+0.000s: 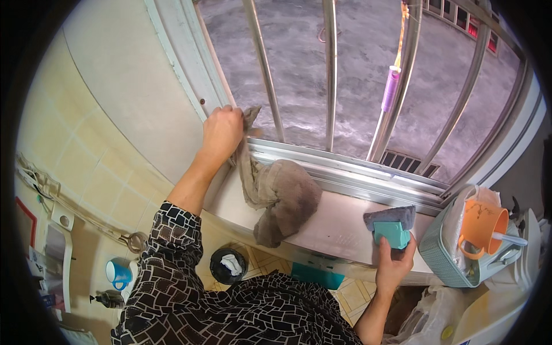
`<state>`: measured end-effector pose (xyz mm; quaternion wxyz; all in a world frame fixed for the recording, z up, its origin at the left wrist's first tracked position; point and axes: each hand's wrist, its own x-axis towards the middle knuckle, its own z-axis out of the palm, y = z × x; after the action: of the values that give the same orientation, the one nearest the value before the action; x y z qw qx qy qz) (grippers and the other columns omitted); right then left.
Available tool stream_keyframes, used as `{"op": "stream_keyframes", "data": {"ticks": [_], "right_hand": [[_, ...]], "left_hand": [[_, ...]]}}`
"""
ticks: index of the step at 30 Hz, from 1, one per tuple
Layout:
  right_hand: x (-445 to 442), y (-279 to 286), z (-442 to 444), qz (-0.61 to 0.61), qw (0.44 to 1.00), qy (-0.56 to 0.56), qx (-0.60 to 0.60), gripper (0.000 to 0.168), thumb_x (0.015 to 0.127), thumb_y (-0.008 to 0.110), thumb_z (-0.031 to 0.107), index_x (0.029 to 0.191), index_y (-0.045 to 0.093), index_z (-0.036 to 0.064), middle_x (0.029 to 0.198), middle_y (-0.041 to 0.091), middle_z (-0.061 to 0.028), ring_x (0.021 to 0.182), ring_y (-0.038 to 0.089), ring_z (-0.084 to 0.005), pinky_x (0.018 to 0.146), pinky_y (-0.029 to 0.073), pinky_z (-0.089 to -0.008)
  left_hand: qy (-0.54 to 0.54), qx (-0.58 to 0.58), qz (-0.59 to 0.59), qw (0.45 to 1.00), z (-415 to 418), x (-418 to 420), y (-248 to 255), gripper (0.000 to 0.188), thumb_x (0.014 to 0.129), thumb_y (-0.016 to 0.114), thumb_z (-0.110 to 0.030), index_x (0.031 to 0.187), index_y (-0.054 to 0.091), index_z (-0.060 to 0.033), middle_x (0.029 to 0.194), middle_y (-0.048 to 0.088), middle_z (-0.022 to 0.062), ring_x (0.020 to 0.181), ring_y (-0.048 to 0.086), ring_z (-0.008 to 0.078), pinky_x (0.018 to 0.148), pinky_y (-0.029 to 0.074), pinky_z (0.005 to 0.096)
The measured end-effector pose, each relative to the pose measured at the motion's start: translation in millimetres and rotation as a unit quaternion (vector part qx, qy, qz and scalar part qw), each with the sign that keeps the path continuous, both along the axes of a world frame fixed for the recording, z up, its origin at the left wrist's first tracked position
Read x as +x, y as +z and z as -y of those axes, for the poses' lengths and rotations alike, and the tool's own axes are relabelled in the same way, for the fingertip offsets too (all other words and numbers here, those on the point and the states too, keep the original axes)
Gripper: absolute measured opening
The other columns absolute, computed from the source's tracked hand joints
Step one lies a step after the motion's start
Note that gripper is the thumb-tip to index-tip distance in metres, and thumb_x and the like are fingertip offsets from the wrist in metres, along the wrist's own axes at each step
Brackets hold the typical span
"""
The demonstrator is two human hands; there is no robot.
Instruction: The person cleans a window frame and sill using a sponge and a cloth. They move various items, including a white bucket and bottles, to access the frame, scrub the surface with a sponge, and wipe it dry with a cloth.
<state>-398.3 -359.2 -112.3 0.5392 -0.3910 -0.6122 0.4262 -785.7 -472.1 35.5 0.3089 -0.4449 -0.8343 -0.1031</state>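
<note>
My left hand [223, 131] grips one end of a grey-brown cloth [286, 194] at the left side of the window frame [189, 60]. The rest of the cloth hangs down and lies bunched on the white windowsill [340, 207]. At the sill's right part, my right hand [396, 263] holds a small teal plastic handle [390, 233] with a grey pad [388, 215] on its far side. The pad is close to the aluminium window track [358, 170]; whether it touches the sill is unclear.
Metal bars [330, 77] cross the window opening, with a purple tube [390, 88] on one. Right of my right hand stands a light-blue basket [444, 254] with an orange cup [483, 226]. Below are a black bin [217, 267] and a plastic bag [427, 315]; a blue mug [118, 274] is at left.
</note>
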Motion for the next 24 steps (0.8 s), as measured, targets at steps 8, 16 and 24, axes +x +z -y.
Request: {"op": "stream_keyframes", "data": {"ticks": [8, 16, 24], "right_hand": [[-1, 6, 8, -0.038, 0.999, 0.025, -0.025, 0.051, 0.082, 0.073, 0.002, 0.127, 0.049, -0.001, 0.107, 0.061, -0.0063, 0.091, 0.06, -0.0156, 0.081, 0.049, -0.0287], [10, 31, 29, -0.116, 0.986, 0.076, -0.095, 0.053, 0.079, 0.075, 0.0, 0.127, 0.052, 0.003, 0.107, 0.063, -0.0059, 0.091, 0.064, -0.0134, 0.077, 0.055, -0.0265], [106, -44, 166, -0.144, 0.964, -0.18, -0.134, 0.052, 0.077, 0.078, 0.009, 0.123, 0.055, 0.004, 0.11, 0.061, -0.0031, 0.099, 0.059, -0.0134, 0.088, 0.048, -0.0271]], "left_hand": [[-0.097, 0.14, 0.386, 0.907, -10, -3, -55, 0.022, 0.088, 0.063, -0.016, 0.101, 0.064, 0.0016, 0.073, 0.063, 0.0084, 0.068, 0.06, 0.0181, 0.066, 0.048, 0.0324], [-0.178, -0.031, 0.309, 0.934, -35, 3, -69, 0.036, 0.096, 0.055, -0.03, 0.12, 0.056, -0.0038, 0.103, 0.067, 0.0192, 0.092, 0.065, 0.0357, 0.08, 0.049, 0.0428], [-0.252, -0.025, 0.278, 0.927, -23, -55, -111, 0.037, 0.101, 0.046, -0.039, 0.107, 0.053, -0.0024, 0.091, 0.057, 0.0129, 0.084, 0.051, 0.0231, 0.08, 0.044, 0.0332]]}}
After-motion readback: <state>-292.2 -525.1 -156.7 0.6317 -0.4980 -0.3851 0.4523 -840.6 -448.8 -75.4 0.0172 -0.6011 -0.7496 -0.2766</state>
